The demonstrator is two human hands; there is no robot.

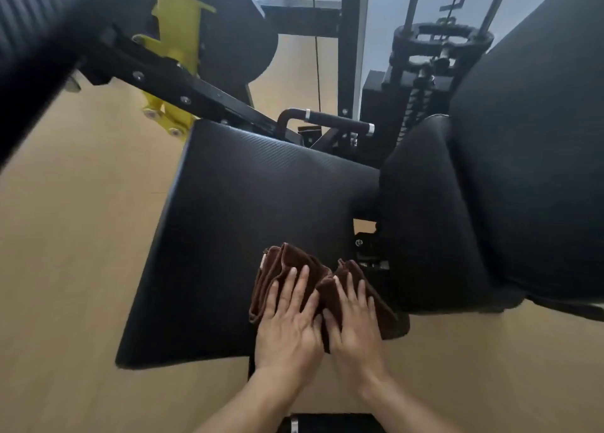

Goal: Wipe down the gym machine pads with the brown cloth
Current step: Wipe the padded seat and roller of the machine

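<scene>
Both hands, left hand (287,321) and right hand (354,323), press flat with spread fingers on the brown cloth (287,262), bunched directly beneath each grip at the seat pad's (248,204) near corner, unwiped pad stretching ahead and leftward.

Back pad (539,158) cut off right; brown cloth (287,269) partly hidden under hands.

Soft, even daylight is coming from the far window (376,24), leaving only faint shadows. The wide lens is bending the edges, and the near-left roller pad (36,37) is blurring.
</scene>
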